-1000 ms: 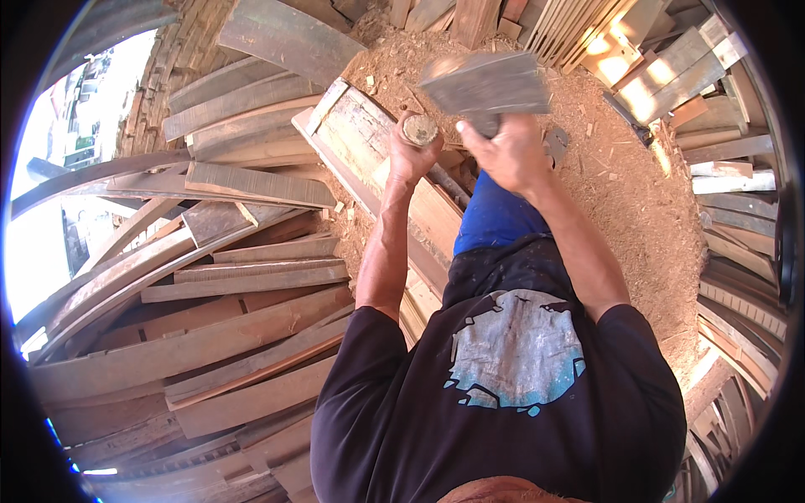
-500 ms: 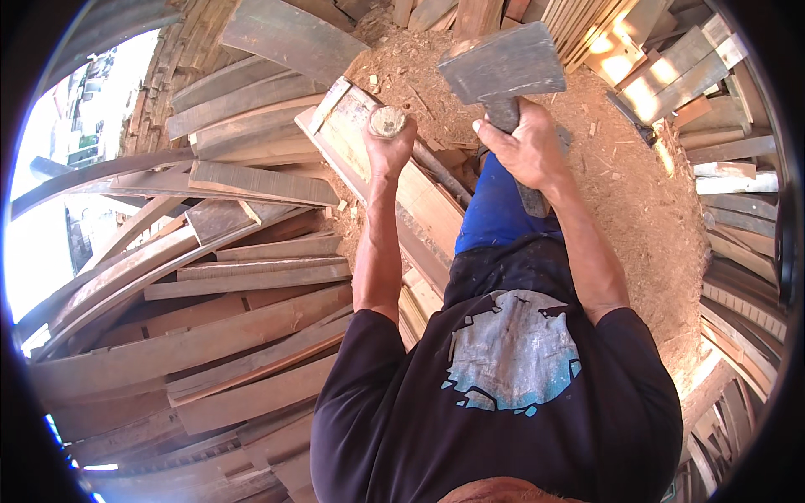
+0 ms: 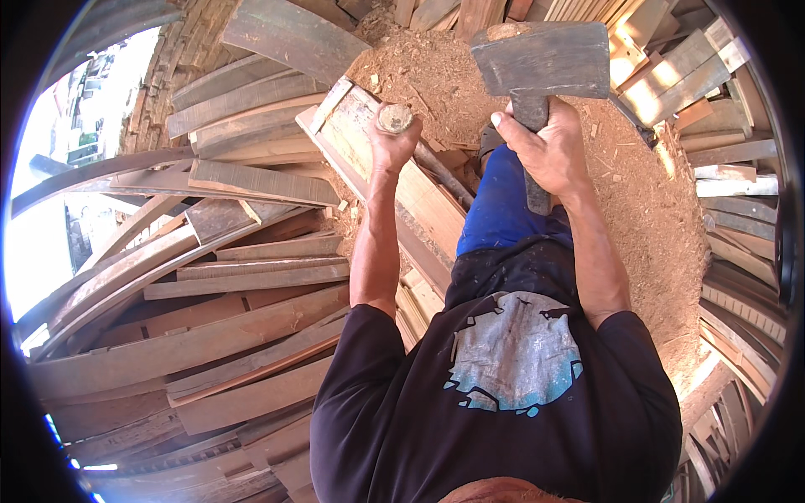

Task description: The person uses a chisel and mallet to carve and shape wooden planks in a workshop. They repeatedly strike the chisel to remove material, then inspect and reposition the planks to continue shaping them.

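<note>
My left hand (image 3: 391, 152) is closed around an upright wooden-handled chisel (image 3: 395, 118). Only its round, battered butt end shows above my fist; the blade is hidden below. Under that fist lies a long pale wooden workpiece (image 3: 429, 199), running diagonally from upper left down toward my body. My right hand (image 3: 557, 149) grips the handle of a dark wooden mallet (image 3: 543, 60), thumb along the shaft. The mallet's blocky head is raised to the right of the chisel, apart from it.
Stacked boards (image 3: 251, 344) crowd the left side. More timber (image 3: 738, 218) lines the right edge. Sawdust and chips cover the ground (image 3: 646, 218) to the right of my blue-clad leg (image 3: 503, 205). A curved dark plank (image 3: 293, 38) lies at the far left.
The mallet has swung to the right, away from the chisel, and its head has turned more level. My left hand and the chisel have shifted very slightly right.
</note>
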Demonstrator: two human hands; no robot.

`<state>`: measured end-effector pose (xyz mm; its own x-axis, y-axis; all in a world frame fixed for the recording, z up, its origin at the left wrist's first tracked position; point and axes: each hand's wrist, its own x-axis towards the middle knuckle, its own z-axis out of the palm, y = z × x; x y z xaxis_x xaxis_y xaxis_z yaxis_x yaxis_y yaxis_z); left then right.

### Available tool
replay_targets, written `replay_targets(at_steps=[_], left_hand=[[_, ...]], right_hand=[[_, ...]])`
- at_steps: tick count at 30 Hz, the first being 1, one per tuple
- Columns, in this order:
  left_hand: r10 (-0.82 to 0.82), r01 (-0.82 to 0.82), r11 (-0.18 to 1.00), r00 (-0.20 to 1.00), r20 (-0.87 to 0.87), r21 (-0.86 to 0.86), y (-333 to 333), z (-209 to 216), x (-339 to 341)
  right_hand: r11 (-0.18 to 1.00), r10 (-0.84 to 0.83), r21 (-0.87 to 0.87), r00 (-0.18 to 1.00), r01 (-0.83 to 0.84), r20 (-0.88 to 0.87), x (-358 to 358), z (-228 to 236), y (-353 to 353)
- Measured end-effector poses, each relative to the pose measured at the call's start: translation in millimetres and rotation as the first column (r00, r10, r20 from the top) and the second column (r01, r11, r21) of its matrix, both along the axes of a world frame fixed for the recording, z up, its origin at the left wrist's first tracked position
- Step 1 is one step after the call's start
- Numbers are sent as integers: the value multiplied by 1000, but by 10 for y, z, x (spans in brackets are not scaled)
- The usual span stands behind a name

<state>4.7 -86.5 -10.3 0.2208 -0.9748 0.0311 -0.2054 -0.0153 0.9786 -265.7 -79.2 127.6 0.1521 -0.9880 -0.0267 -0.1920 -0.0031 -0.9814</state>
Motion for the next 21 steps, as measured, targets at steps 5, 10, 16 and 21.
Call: replay_targets(at_steps=[5,10,16,21], left_hand=[[-30,26,999,995,96,43,31,-87,-51],[-37,36,999,998,56,21,-48,-120,-191],[-100,104,994,990,95,-44,122,14,-238],[-83,86,996,990,117,-21,227,-8,-179]], right_hand=[[987,-31,-158,999,37,40,126,58,-2],[953,42,-286,976,-103,-214,490,-398,-74],[952,234,-27,780,-306,-581,504,-787,-161],[944,173,-206,920,-257,-351,585,-596,-59]])
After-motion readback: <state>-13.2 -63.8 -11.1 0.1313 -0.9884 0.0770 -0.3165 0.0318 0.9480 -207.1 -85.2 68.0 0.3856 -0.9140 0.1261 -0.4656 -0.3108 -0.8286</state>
